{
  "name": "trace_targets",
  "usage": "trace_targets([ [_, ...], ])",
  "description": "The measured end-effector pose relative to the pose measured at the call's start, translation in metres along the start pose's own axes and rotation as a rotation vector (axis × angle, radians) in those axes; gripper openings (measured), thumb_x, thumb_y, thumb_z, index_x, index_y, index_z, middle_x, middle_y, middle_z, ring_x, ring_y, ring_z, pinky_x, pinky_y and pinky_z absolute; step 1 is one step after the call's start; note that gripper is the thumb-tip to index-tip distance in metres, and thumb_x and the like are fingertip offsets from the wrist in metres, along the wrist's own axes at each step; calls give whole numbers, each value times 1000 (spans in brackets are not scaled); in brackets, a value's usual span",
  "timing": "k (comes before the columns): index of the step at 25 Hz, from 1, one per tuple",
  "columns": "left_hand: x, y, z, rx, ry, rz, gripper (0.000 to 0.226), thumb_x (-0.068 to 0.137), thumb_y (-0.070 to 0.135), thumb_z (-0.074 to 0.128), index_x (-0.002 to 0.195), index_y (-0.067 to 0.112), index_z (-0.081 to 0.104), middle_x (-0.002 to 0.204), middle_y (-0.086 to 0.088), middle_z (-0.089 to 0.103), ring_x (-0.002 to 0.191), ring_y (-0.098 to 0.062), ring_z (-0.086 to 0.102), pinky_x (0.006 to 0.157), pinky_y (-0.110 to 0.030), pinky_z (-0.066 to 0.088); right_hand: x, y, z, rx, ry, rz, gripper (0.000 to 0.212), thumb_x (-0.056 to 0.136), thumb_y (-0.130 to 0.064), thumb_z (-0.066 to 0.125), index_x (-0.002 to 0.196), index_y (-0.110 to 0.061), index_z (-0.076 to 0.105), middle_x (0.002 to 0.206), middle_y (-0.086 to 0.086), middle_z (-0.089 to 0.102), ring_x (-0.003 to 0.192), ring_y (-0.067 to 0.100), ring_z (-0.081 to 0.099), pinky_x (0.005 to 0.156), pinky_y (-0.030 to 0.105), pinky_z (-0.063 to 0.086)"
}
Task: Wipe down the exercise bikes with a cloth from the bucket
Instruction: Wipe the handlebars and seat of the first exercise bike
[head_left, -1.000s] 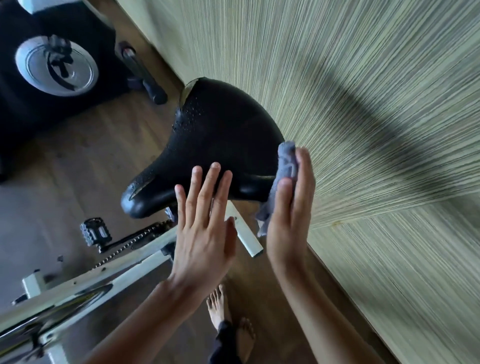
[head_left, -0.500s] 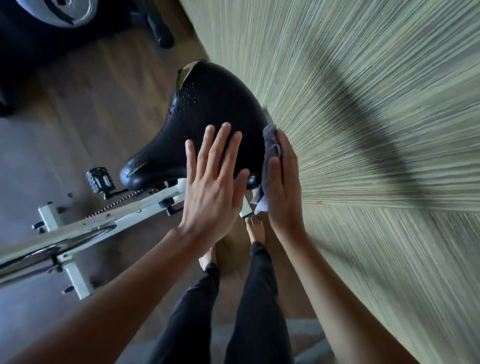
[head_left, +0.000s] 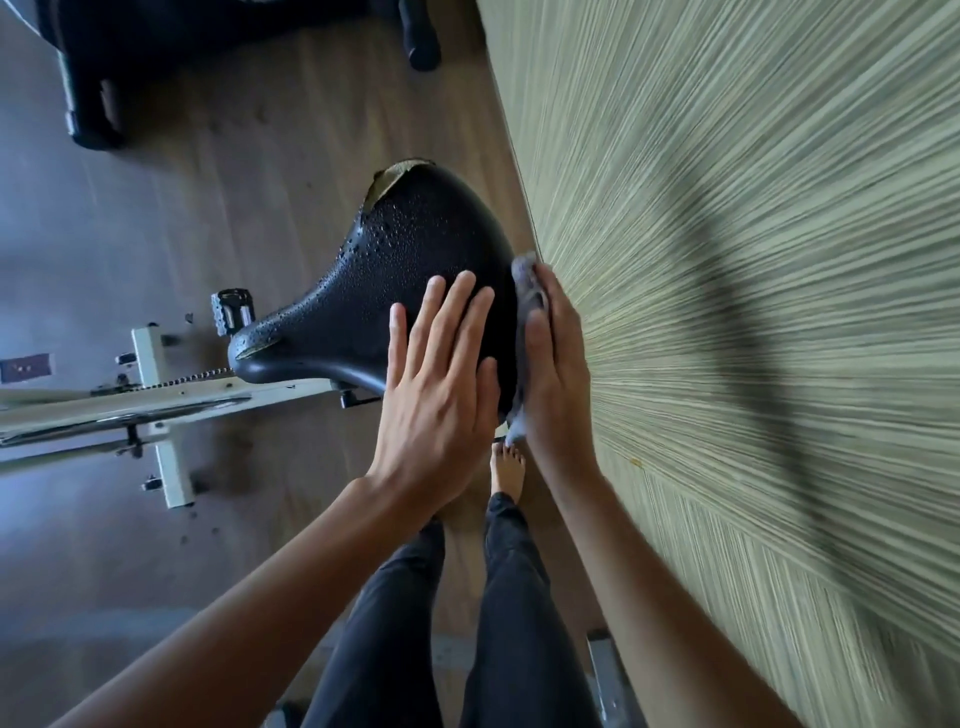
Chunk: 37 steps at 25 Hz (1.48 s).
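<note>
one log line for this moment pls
step: wipe saddle | left hand: flat on saddle | right hand: presses cloth to saddle side | saddle: droplets on top, torn at wide end

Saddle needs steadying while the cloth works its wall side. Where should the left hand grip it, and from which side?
Probably grip the saddle by its narrow nose, from the floor side. It tapers slim enough to wrap, while the wide rear only lets the left hand lie flat. The wall crowds the other side, where the right hand presses the cloth.
</note>
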<state>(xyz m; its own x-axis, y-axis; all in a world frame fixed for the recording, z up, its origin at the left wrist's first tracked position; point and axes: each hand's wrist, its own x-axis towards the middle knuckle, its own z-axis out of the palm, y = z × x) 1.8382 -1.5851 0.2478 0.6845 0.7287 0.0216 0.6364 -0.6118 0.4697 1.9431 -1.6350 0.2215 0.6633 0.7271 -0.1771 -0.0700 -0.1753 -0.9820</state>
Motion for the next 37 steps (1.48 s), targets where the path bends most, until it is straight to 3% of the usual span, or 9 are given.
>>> trace_targets([
  [2, 0, 1, 1, 9, -1, -7, 52, 102, 20, 34, 151, 7, 35, 161, -10, 27, 153, -25, 13, 125, -46, 1, 19, -3, -2, -23, -56, -25, 39, 109, -15, 35, 147, -17, 44, 149, -11, 47, 141, 4, 41, 120, 36, 31],
  [5, 1, -1, 0, 19, -15, -13, 52, 101, 20, 35, 151, 6, 34, 161, -10, 27, 153, -25, 14, 125, -46, 1, 0, -6, -5, 12, -101, 32, 39, 109, -11, 35, 147, -19, 41, 146, -21, 43, 140, -6, 37, 116, 18, 29],
  [9, 4, 4, -5, 0, -12, -42, 51, 101, 21, 35, 151, 7, 35, 161, -9, 29, 152, -23, 14, 125, -45, 2, 54, -21, -1, -85, -192, 9, 37, 108, -17, 40, 142, -16, 53, 143, -13, 54, 135, -3, 45, 118, 25, 32],
  [13, 25, 2, -13, 37, 61, -144, 53, 103, 23, 38, 153, 9, 32, 162, -7, 25, 153, -22, 12, 125, -43, 4, 122, -43, 22, -159, -369, 10, 36, 103, -15, 45, 135, -14, 62, 133, -7, 64, 122, -3, 54, 104, 8, 36],
  [16, 43, 3, -9, 83, 60, -197, 56, 102, 25, 38, 154, 9, 28, 163, -8, 22, 153, -24, 11, 125, -44, 8, 146, -49, 28, -175, -498, 65, 34, 103, -13, 46, 132, -14, 64, 127, -9, 66, 107, -15, 57, 93, 2, 38],
  [23, 47, 3, -1, 91, 49, -212, 56, 102, 25, 35, 155, 8, 27, 164, -8, 21, 153, -24, 10, 125, -44, 7, 167, -50, 38, -130, -600, 118, 38, 97, -18, 49, 132, -10, 64, 130, 1, 67, 125, 9, 59, 110, 22, 40],
  [28, 46, 1, -2, 76, 59, -194, 56, 102, 25, 35, 155, 8, 27, 164, -8, 21, 153, -23, 11, 125, -42, 6, 116, -34, 10, -34, -443, 110, 37, 105, -17, 44, 140, -15, 57, 142, -5, 59, 134, 5, 51, 120, 37, 34],
  [33, 39, -7, -10, -24, 86, -186, 52, 103, 25, 38, 153, 10, 32, 162, -6, 26, 153, -21, 13, 125, -43, 4, 47, -29, 1, -142, -215, 15, 42, 108, -21, 37, 149, -15, 43, 146, -18, 44, 140, -2, 38, 119, 24, 29],
  [37, 10, -39, -29, -20, 104, -227, 51, 102, 27, 38, 150, 10, 38, 160, -6, 31, 152, -21, 17, 124, -40, -1, 3, -19, -2, -314, -149, -156, 45, 107, -12, 38, 151, -2, 37, 158, 6, 36, 150, 16, 29, 123, 31, 25],
])
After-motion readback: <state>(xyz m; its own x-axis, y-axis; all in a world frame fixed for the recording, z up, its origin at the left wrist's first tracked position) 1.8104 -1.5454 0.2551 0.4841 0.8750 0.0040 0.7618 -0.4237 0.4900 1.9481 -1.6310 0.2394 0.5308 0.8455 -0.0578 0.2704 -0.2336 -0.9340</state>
